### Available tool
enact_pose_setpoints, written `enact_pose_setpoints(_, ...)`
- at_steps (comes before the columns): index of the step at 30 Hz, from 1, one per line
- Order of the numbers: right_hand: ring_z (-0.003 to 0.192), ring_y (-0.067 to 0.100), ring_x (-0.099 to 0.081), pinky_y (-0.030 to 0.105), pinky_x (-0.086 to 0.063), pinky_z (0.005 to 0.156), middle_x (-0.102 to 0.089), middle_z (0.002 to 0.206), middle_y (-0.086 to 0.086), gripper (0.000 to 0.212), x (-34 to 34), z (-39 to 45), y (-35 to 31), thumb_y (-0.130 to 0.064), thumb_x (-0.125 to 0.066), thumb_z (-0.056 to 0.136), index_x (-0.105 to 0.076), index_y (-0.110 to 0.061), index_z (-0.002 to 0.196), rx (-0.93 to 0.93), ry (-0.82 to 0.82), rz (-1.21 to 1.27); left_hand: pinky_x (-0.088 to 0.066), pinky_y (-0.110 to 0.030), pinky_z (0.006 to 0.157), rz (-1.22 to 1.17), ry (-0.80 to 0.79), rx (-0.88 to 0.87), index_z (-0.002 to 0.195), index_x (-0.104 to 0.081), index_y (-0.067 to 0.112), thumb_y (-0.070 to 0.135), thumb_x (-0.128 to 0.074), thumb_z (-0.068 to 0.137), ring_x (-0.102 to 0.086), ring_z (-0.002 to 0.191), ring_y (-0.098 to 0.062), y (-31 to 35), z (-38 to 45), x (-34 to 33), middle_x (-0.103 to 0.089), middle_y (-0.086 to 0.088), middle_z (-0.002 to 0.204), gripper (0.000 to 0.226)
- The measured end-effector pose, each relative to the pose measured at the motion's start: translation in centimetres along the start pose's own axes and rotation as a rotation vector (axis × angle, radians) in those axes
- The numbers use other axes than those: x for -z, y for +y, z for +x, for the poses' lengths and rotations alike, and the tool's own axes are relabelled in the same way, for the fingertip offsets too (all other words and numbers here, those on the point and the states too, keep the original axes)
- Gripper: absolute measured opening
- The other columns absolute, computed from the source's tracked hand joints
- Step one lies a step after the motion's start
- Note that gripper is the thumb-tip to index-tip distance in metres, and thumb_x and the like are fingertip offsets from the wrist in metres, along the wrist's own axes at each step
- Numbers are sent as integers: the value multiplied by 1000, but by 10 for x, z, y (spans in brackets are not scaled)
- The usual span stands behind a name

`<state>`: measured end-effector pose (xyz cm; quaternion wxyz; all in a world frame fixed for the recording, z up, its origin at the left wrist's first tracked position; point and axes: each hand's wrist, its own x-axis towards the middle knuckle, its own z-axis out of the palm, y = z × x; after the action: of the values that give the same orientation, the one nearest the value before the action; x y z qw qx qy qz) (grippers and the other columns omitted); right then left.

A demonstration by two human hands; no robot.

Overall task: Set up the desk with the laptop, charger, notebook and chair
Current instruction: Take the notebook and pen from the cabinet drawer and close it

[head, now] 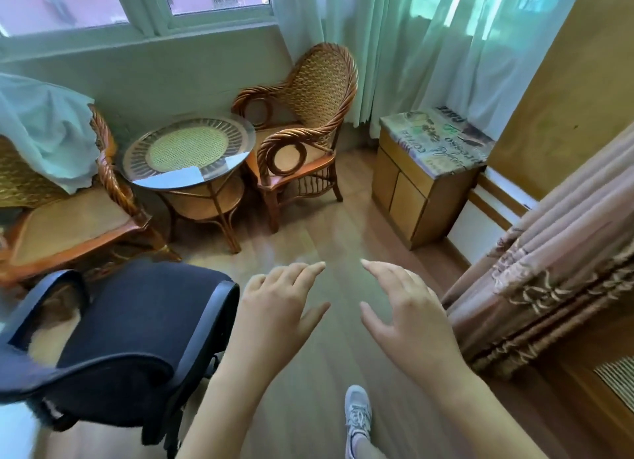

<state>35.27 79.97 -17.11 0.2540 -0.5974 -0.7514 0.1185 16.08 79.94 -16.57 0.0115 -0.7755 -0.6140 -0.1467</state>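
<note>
A dark blue office chair [130,331] with black armrests stands at the lower left, its seat facing away from the window. My left hand [274,307] hovers just right of the chair's near armrest, fingers spread, holding nothing. My right hand [408,311] floats beside it over the wooden floor, also spread and empty. Neither hand touches the chair. No desk, laptop, charger or notebook is in view.
Two wicker armchairs [308,122] flank a round glass-topped wicker table [188,149] under the window. A small wooden cabinet [422,180] stands at the right wall. Heavy brown curtains [549,269] hang on the right. My shoe [358,414] is on the floor below.
</note>
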Motion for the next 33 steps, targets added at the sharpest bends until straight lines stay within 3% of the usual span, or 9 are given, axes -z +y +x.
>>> enact_pose_setpoints(3, 115, 15, -54, 36, -46, 95, -60, 123, -6, 53, -1, 66, 25, -38, -53, 79, -51, -25, 130, 39, -3, 24, -50, -33, 78, 29, -9, 40, 126, -59, 26, 54, -41, 82, -64, 99, -14, -8, 62, -9, -67, 10, 111, 55)
enact_pose_setpoints(7, 117, 13, -53, 35, -45, 96, -60, 124, -7, 52, 4, 144, 52, -47, -46, 83, -51, -25, 130, 79, -6, 39, -51, -34, 78, 38, -15, 84, 127, -59, 25, 49, -56, 82, -65, 99, -16, -17, 130, -19, -67, 8, 112, 51)
enact_pose_setpoints(12, 115, 14, -54, 37, -46, 96, -60, 122, -7, 51, 1, 210, 84, -49, -43, 84, -54, -26, 128, 68, 11, 44, -50, -32, 78, 22, -32, 107, 128, -57, 27, 51, -56, 84, -64, 101, -14, -21, 205, -41, -66, 10, 114, 50)
enact_pose_setpoints(14, 114, 15, -55, 39, -47, 95, -61, 121, -7, 51, -3, 239, 98, -49, -44, 84, -54, -26, 127, 56, 18, 29, -49, -31, 77, 17, -49, 95, 127, -58, 28, 54, -46, 83, -63, 101, -13, -24, 243, -50, -66, 11, 114, 52)
enact_pose_setpoints(18, 116, 15, -54, 38, -46, 95, -60, 123, -7, 51, -17, 305, 130, -50, -42, 84, -54, -25, 128, -7, 34, 2, -46, -32, 81, -1, -87, 48, 129, -56, 29, 56, -41, 83, -61, 105, -13, -35, 327, -74, -64, 11, 118, 56)
enact_pose_setpoints(22, 117, 14, -54, 38, -46, 96, -61, 122, -7, 52, -32, 378, 162, -51, -41, 85, -54, -25, 128, -86, 32, -64, -48, -33, 81, -13, -108, -30, 129, -57, 27, 49, -63, 82, -61, 106, -15, -52, 418, -109, -65, 9, 118, 52)
enact_pose_setpoints(25, 116, 14, -54, 39, -46, 96, -61, 122, -7, 52, -38, 433, 186, -51, -40, 85, -54, -25, 128, -157, 25, -107, -49, -32, 79, -8, -137, -87, 126, -59, 27, 48, -69, 79, -63, 102, -13, -63, 488, -133, -66, 10, 114, 53)
enact_pose_setpoints(33, 120, 13, -50, 38, -43, 99, -59, 125, -8, 52, -44, 558, 243, -51, -39, 86, -52, -26, 129, -326, 50, -143, -47, -31, 84, -18, -235, -280, 130, -55, 30, 52, -59, 84, -61, 107, -12, -76, 657, -183, -64, 10, 120, 51)
